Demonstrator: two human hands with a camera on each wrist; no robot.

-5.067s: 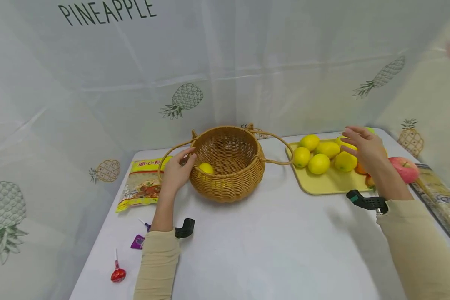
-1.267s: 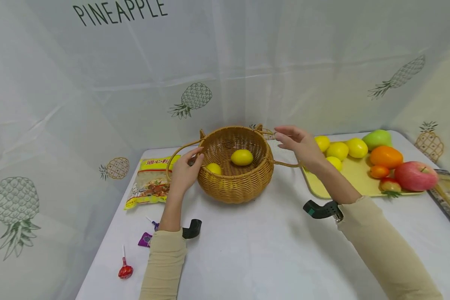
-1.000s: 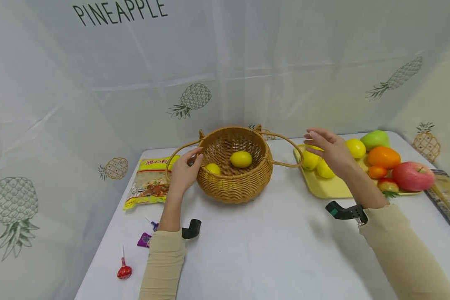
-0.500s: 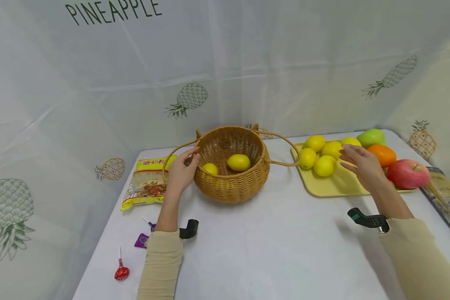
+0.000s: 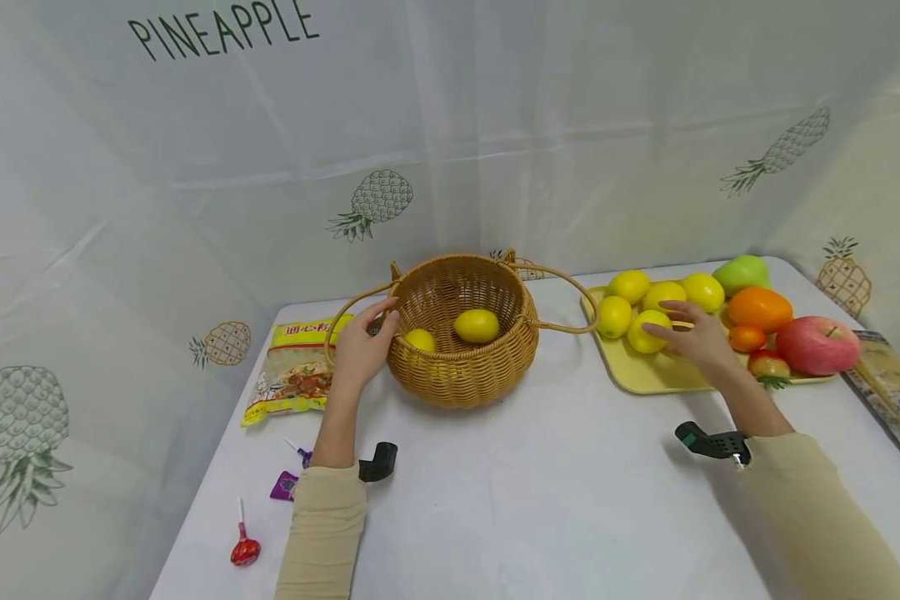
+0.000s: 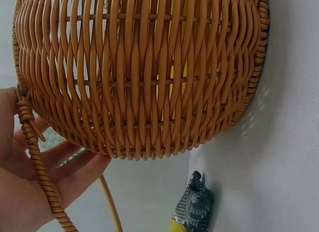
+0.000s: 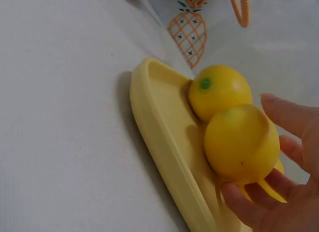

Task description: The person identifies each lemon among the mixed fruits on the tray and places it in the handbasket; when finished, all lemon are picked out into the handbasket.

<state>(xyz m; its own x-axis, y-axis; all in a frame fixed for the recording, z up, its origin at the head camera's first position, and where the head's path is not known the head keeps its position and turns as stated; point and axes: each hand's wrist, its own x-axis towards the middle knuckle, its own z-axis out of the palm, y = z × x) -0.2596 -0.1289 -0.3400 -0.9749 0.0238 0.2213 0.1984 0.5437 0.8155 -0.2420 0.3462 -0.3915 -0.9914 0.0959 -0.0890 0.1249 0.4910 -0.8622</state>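
Lemon (image 7: 239,147) and opening line up: we see the fruit on the tray (image 5: 637,375), just ahead of the right hand (image 5: 701,337), between its thumb and fingers. Those fingers are spread and softly curved, with nothing clasped that we can make out; whether the tips touch, we cannot tell. The fruit's long axis looks foreshortened, so we cannot settle its direction. Our right hand is clearly the nearer one. Well to its left, the left fingers (image 6: 84,177) lie against the basket (image 5: 457,383); whether they pinch its rim, we cannot tell.
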